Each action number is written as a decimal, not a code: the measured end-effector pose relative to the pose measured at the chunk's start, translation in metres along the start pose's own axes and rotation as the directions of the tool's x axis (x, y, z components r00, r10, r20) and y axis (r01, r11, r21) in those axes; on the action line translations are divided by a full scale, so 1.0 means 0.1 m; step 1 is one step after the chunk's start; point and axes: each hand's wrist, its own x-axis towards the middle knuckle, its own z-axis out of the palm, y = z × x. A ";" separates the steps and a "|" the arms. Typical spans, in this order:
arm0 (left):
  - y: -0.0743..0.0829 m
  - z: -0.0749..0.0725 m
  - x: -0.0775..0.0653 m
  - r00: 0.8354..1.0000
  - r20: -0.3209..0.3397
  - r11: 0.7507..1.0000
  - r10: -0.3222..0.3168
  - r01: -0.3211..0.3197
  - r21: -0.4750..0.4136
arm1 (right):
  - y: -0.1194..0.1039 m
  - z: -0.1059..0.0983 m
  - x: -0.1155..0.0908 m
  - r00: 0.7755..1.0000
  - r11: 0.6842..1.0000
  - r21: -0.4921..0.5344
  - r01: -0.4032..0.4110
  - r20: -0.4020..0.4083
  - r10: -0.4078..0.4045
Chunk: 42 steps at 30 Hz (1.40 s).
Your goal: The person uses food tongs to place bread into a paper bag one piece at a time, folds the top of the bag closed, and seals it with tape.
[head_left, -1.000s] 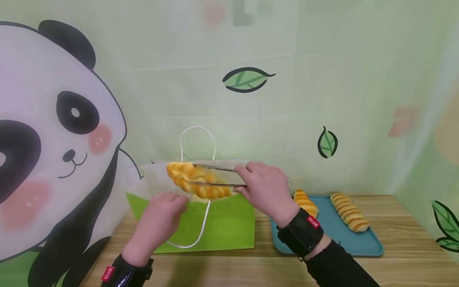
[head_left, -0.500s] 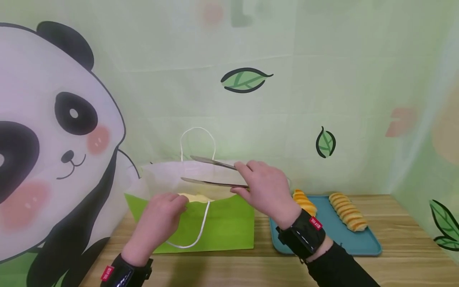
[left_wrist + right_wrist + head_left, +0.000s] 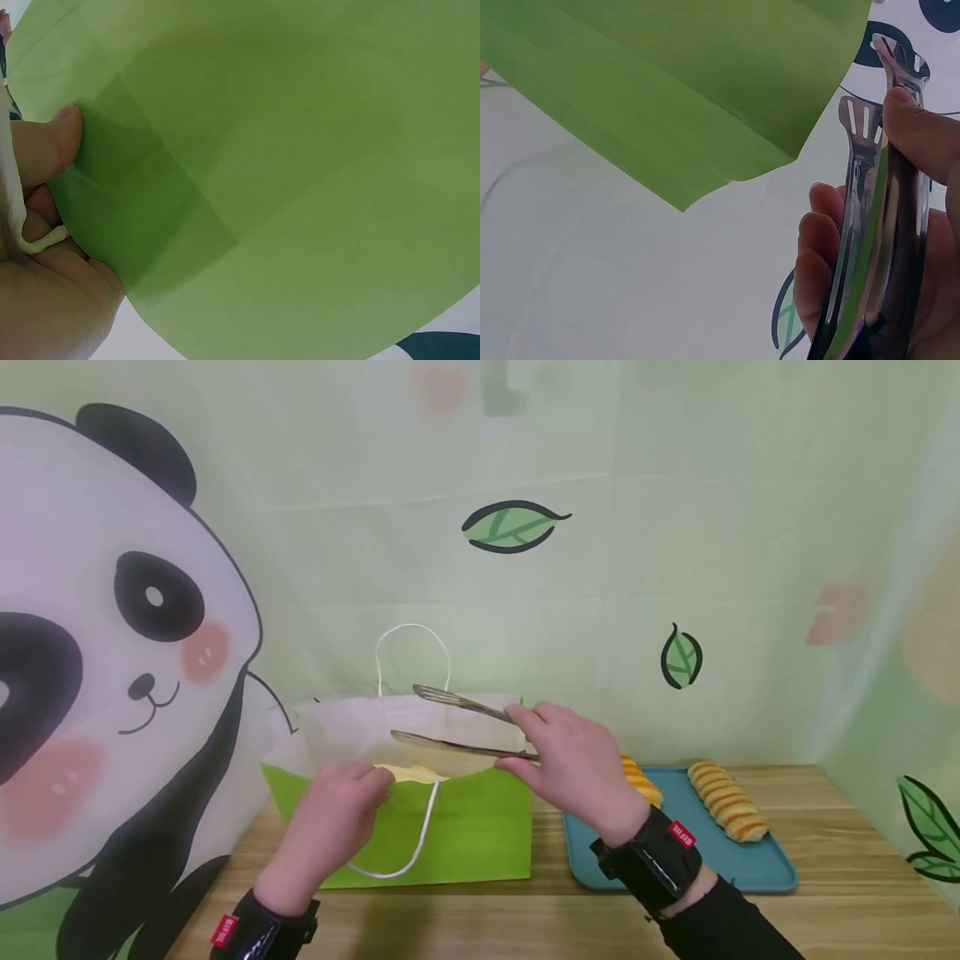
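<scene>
A green paper bag [image 3: 472, 835] with white cord handles stands upright, its mouth spread and its inside pale. My left hand [image 3: 333, 822] pinches its front rim; in the left wrist view the thumb [image 3: 56, 142] lies on the green paper and the cord handle [image 3: 46, 240] passes by the fingers. Metal food tongs [image 3: 457, 745] are in my right hand [image 3: 573, 768], over the bag's mouth on the right side. Their arms are spread, with nothing between the tips. A pale yellow patch [image 3: 412, 773] shows at the bag's mouth; what it is I cannot tell.
Right of the bag, a blue tray [image 3: 697, 860] on the wooden table [image 3: 495, 927] holds a striped bread roll [image 3: 727, 802] and another bread [image 3: 641, 783], partly hidden by my right hand. A panda-printed cloth [image 3: 187, 610] hangs behind.
The golden braided bread left the tongs and is out of sight, apparently down in the bag. The tongs' arms spread, and my right hand moved slightly right. My left hand stayed put.
</scene>
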 end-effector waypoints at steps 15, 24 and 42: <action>0.00 -0.01 0.01 1.000 -0.003 1.000 0.010 -0.010 0.002 | 0.13 -0.04 -0.12 0.999 0.998 0.055 -0.042 0.019 0.041; 0.01 -0.02 0.01 1.000 0.008 1.000 0.000 0.000 0.002 | 0.22 -0.09 -0.20 0.998 0.995 0.074 -0.059 0.010 0.059; 0.01 -0.01 0.00 1.000 0.011 1.000 -0.003 0.003 0.005 | 0.44 -0.23 -0.39 0.993 0.989 0.084 -0.120 0.035 0.117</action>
